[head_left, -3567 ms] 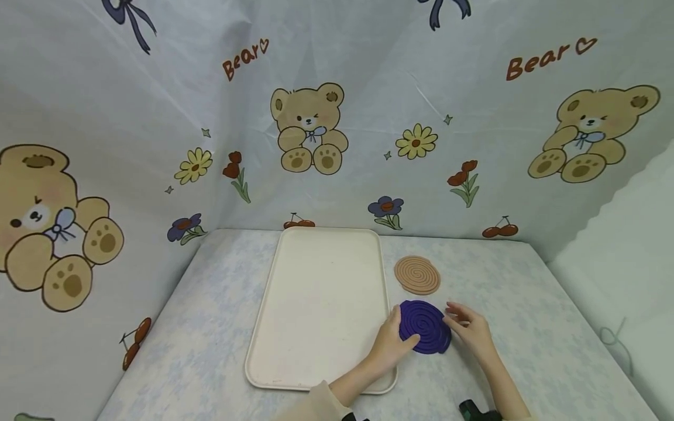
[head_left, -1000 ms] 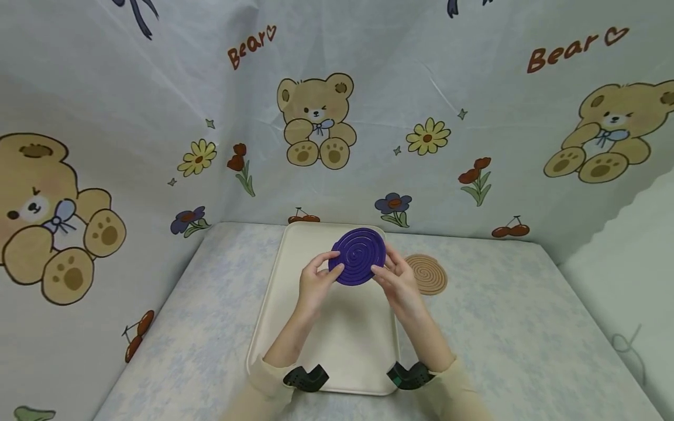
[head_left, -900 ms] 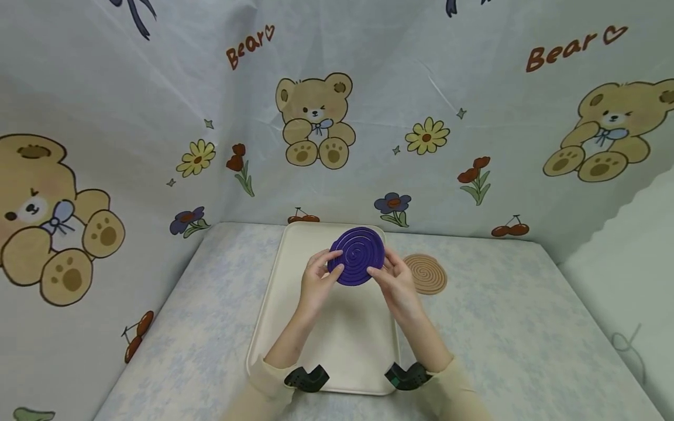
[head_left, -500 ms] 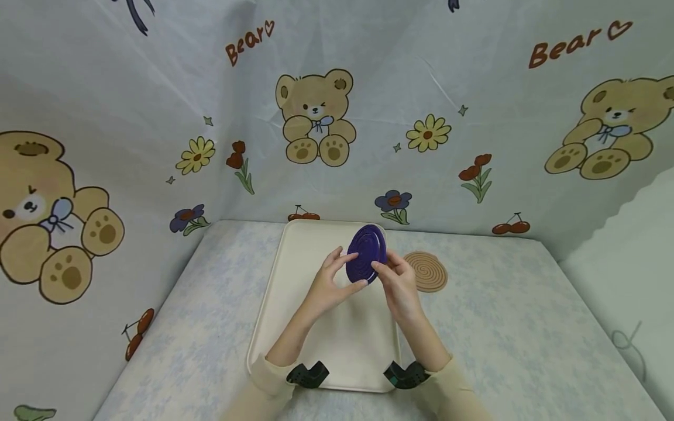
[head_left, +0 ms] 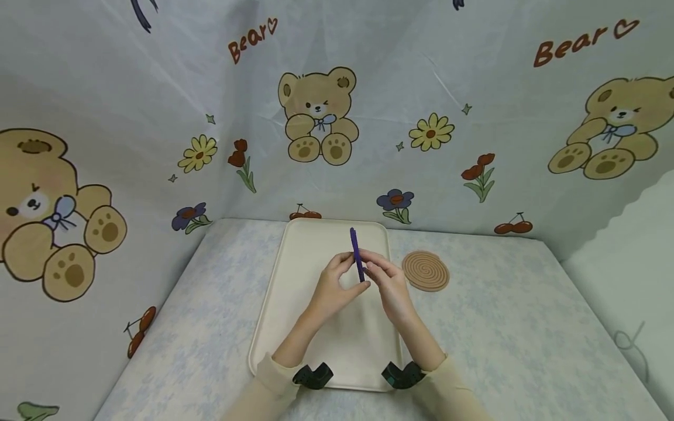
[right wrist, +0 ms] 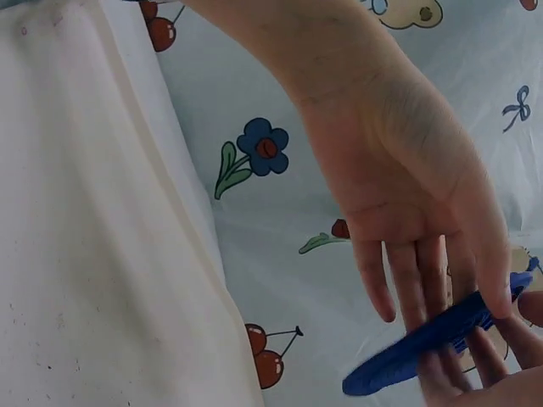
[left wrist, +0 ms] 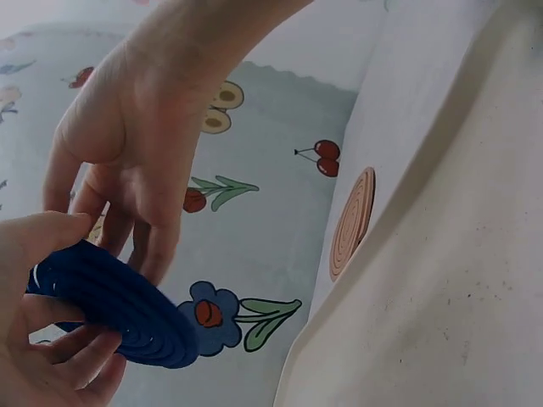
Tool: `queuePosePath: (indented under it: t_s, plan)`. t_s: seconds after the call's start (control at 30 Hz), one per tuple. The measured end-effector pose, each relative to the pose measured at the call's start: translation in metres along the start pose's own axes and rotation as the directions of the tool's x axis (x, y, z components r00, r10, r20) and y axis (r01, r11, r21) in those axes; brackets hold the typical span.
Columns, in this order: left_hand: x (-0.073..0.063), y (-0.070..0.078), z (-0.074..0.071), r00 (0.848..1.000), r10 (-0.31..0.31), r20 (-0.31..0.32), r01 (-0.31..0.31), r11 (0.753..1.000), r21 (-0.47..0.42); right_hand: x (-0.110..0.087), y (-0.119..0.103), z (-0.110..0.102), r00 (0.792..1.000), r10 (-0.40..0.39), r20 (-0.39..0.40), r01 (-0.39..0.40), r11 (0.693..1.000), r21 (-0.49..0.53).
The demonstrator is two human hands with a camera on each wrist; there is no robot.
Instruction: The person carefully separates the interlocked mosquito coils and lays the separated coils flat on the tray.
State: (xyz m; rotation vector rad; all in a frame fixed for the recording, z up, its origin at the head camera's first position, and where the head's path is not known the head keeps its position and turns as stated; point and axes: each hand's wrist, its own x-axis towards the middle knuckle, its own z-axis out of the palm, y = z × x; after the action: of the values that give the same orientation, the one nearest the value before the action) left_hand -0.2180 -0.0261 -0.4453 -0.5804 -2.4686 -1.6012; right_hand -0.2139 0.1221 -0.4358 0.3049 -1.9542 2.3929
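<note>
A flat purple disc, coiled in a spiral, is held up above the tray and turned edge-on in the head view. On its left side my left hand holds it, thumb near the lower edge and fingers against the face. From the right my right hand grips it too, fingers bent against the opposite face. The disc looks blue in the left wrist view, its ridged rings showing between both hands. In the right wrist view the disc slants thinly between the fingers.
Beneath the hands lies a large cream tray with a raised rim. A tan spiral disc rests on the pale mottled table to its right. Bear-printed cloth hangs behind the table.
The purple disc was lifted from the table right of the tray and brought over the tray. Over the last second it has turned from face-on to edge-on, both hands shifting along its rim.
</note>
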Motion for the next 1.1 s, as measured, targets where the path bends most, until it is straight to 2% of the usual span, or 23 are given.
queuePosePath:
  t_s: [0.13, 0.3, 0.43, 0.53, 0.7, 0.8, 0.87, 0.97, 1.03, 1.1]
  plan:
    - [-0.001, 0.000, -0.002, 0.997, 0.066, -0.038, -0.066, 0.998, 0.000, 0.000, 0.002, -0.003, 0.997, -0.058, 0.050, 0.057, 0.998, 0.015]
    - [-0.005, 0.002, -0.002, 0.982, 0.163, -0.100, -0.167, 0.986, -0.029, 0.000, 0.001, -0.003, 0.991, -0.133, 0.017, 0.131, 0.988, 0.080]
    - [-0.010, 0.005, 0.000, 0.977, 0.200, -0.074, -0.204, 0.977, -0.066, -0.003, -0.001, -0.004, 0.986, -0.164, 0.010, 0.161, 0.980, 0.121]
    - [-0.013, 0.007, 0.002, 0.975, 0.217, -0.053, -0.221, 0.973, -0.074, -0.006, -0.002, -0.006, 0.984, -0.180, 0.013, 0.178, 0.979, 0.097]
    - [-0.016, 0.010, 0.002, 0.960, 0.274, -0.057, -0.277, 0.959, -0.055, -0.010, -0.001, -0.007, 0.975, -0.219, 0.021, 0.216, 0.970, 0.109]
    - [-0.017, 0.009, 0.001, 0.939, 0.338, -0.068, -0.341, 0.939, -0.039, -0.011, 0.000, -0.007, 0.963, -0.265, 0.046, 0.253, 0.950, 0.182]
    - [-0.018, 0.006, 0.001, 0.916, 0.395, -0.073, -0.398, 0.917, -0.033, -0.012, -0.001, -0.007, 0.952, -0.300, 0.060, 0.279, 0.932, 0.231]
    - [-0.018, 0.001, 0.002, 0.867, 0.490, -0.090, -0.494, 0.870, -0.017, -0.015, -0.005, -0.006, 0.949, -0.303, 0.085, 0.264, 0.915, 0.304]
    - [-0.018, 0.000, 0.002, 0.833, 0.545, -0.098, -0.547, 0.837, 0.011, -0.018, -0.010, -0.004, 0.962, -0.260, 0.090, 0.218, 0.919, 0.328]
    - [-0.018, 0.001, 0.001, 0.807, 0.580, -0.110, -0.577, 0.815, 0.061, -0.021, -0.014, -0.001, 0.975, -0.206, 0.083, 0.165, 0.923, 0.347]
